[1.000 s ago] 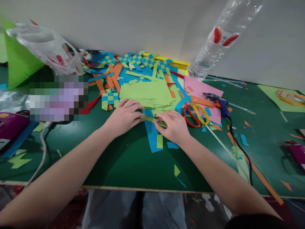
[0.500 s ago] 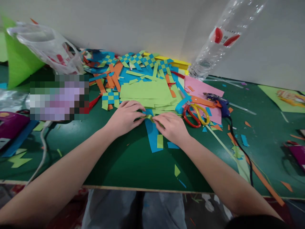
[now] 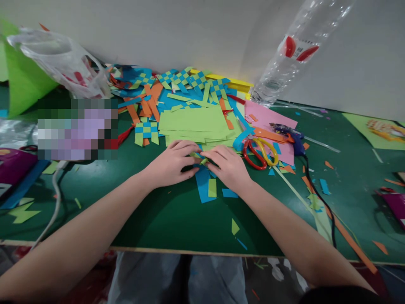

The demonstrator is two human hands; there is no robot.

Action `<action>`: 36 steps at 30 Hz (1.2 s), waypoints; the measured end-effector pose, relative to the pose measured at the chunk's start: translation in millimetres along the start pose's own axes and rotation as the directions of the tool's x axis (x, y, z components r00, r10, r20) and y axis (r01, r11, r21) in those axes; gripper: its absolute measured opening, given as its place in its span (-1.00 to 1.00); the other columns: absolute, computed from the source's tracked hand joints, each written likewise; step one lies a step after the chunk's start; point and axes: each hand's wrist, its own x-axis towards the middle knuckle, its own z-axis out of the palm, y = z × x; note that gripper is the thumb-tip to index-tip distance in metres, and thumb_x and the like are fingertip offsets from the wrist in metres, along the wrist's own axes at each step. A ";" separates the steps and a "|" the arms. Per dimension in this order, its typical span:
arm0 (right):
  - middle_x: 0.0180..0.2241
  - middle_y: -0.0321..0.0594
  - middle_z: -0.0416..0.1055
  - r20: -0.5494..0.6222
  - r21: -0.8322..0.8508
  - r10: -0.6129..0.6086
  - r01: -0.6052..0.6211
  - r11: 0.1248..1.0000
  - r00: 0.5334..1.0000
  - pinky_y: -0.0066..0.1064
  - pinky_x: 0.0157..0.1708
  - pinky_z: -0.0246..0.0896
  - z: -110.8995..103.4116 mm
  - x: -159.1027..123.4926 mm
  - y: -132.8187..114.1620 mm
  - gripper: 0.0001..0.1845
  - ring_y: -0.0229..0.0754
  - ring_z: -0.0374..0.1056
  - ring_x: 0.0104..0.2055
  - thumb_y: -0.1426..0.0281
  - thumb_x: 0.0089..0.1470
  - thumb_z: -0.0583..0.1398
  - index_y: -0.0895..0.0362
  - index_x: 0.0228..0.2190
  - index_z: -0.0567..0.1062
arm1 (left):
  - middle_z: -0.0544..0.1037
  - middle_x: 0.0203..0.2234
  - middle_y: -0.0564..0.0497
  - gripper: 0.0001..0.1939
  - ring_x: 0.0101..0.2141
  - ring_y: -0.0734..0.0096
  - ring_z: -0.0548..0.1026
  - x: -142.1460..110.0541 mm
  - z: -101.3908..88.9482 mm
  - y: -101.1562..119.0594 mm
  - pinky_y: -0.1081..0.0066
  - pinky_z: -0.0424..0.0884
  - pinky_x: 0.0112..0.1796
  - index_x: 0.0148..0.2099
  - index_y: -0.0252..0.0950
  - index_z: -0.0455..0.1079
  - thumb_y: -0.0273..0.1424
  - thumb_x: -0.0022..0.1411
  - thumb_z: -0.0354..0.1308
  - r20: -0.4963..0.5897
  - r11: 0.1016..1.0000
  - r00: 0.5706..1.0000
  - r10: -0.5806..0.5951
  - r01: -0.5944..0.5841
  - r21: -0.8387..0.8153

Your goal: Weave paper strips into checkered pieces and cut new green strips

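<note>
My left hand [image 3: 175, 164] and my right hand [image 3: 230, 169] meet at the middle of the table. Between their fingertips is a small, bent green paper strip [image 3: 204, 161], pinched from both sides. My fingers cover part of the strip. Below them lies a blue paper piece [image 3: 204, 185], with a short green paper scrap [image 3: 212, 188] on it. Just beyond my fingers is a stack of green paper sheets [image 3: 193, 122]. To the right of my right hand rest scissors [image 3: 259, 153] with one red and one yellow handle.
Woven blue-green paper pieces [image 3: 182, 79] lie at the back. A clear bottle [image 3: 284, 63] leans by the wall beyond pink paper [image 3: 265, 114]. A glue gun [image 3: 294, 139] trails a black cord at right. A plastic bag [image 3: 76, 63] and a pixelated item [image 3: 79, 131] are at left.
My left hand has shifted slightly right and nearer to me, closing the gap to my right hand. The green strip between the fingertips now sits at a different angle.
</note>
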 end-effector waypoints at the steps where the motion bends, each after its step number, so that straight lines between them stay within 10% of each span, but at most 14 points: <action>1: -0.29 -0.13 0.50 -0.018 -0.003 -0.004 0.004 1.000 1.000 -0.27 -0.21 0.31 -0.7 0.1 -0.2 -0.82 -0.11 0.40 -0.20 0.47 0.22 0.14 0.12 -0.17 0.51 | 0.51 0.00 -0.12 -0.76 0.12 0.12 0.35 0.3 -0.7 0.6 0.12 0.23 0.07 -0.13 -0.25 0.52 -0.30 0.34 0.06 -0.008 1.000 1.000 -0.001 0.000 -0.012; 14: -0.28 -0.18 0.49 -0.193 0.309 0.204 -0.138 0.941 0.960 -0.27 -0.17 0.35 -5.1 1.4 -4.3 -0.98 -0.16 0.42 -0.19 0.42 0.20 0.15 0.07 -0.29 0.37 | 0.64 -0.35 0.05 -0.81 -0.33 0.38 0.53 -0.7 -0.8 -5.5 0.20 0.28 0.07 -0.22 -0.19 0.54 -0.23 0.28 0.16 -0.198 0.954 0.947 -0.253 0.210 -0.214; 23: -0.28 -0.27 0.50 -0.100 0.623 0.509 -0.345 0.702 0.855 -0.26 -0.10 0.39 0.2 1.0 -1.5 -0.83 -0.20 0.47 -0.18 0.39 0.08 0.27 0.06 -0.32 0.34 | 0.63 -0.30 -0.01 -0.70 -0.24 0.27 0.53 1.9 -8.0 -2.9 0.23 0.39 -0.06 -0.15 -0.22 0.54 -0.12 0.23 0.20 -0.218 0.904 0.900 -0.377 0.306 -0.298; 36: -0.32 -0.28 0.48 -0.043 0.524 0.461 -0.373 0.766 0.886 -0.27 -0.17 0.38 -5.0 5.3 -0.8 -0.83 -0.20 0.42 -0.25 0.34 0.03 0.32 0.06 -0.27 0.52 | 0.62 -0.36 0.00 -0.73 -0.32 0.30 0.53 0.5 -5.8 -6.0 0.27 0.43 -0.16 -0.25 -0.19 0.57 -0.13 0.25 0.17 -0.176 0.885 0.891 -0.418 0.356 -0.300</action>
